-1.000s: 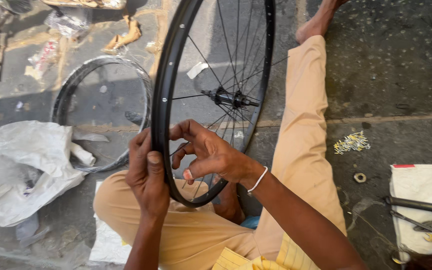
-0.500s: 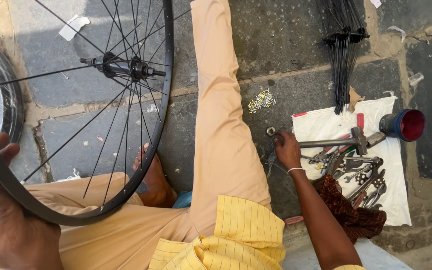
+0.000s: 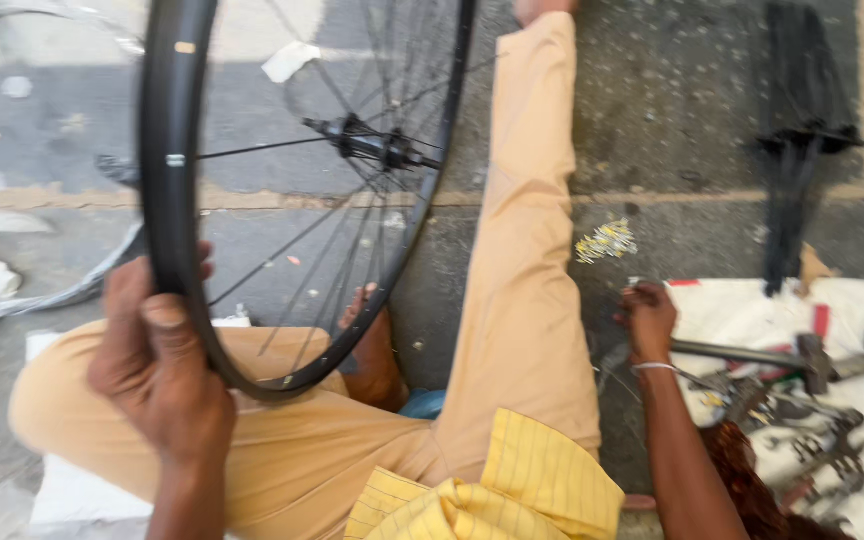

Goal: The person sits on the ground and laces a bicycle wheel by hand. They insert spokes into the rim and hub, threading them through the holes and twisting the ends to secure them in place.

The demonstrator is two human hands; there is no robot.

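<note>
A black bicycle wheel rim (image 3: pixel 167 150) is held upright over the lap, filling the frame from about 9 o'clock up past 12 o'clock. The left hand (image 3: pixel 157 365) is closed around the rim's lower left arc, thumb laid along the outer face, fingers wrapped behind. The hub and axle (image 3: pixel 372 145) are seen at roughly 11 o'clock from frame centre, with thin spokes (image 3: pixel 292 225) fanned out to the rim. The rim's lowest arc is set just above the tan trouser legs (image 3: pixel 522 300), close to a bare foot (image 3: pixel 372 350) tucked under near the centre.

The right hand (image 3: pixel 647 318) is stretched out to about 3 o'clock, at the near edge of a white cloth (image 3: pixel 742 305) spread on the ground. Its fingers are curled downward; whether anything is gripped cannot be told, since the fingertips are blurred. A thin bangle (image 3: pixel 652 368) is worn on that wrist.

Just beyond the hand, a hammer (image 3: pixel 752 355) is lying across the cloth, with a heap of wrenches and metal tools (image 3: pixel 802 430) at 4 o'clock. A small pile of pale spoke nipples (image 3: pixel 604 242) is noted on the pavement, at 11 o'clock from the right hand. A bundle of black spokes (image 3: pixel 797 150) is laid at 2 o'clock. A second rim (image 3: pixel 72 290) is partly seen at 9 o'clock, behind the held wheel.
</note>
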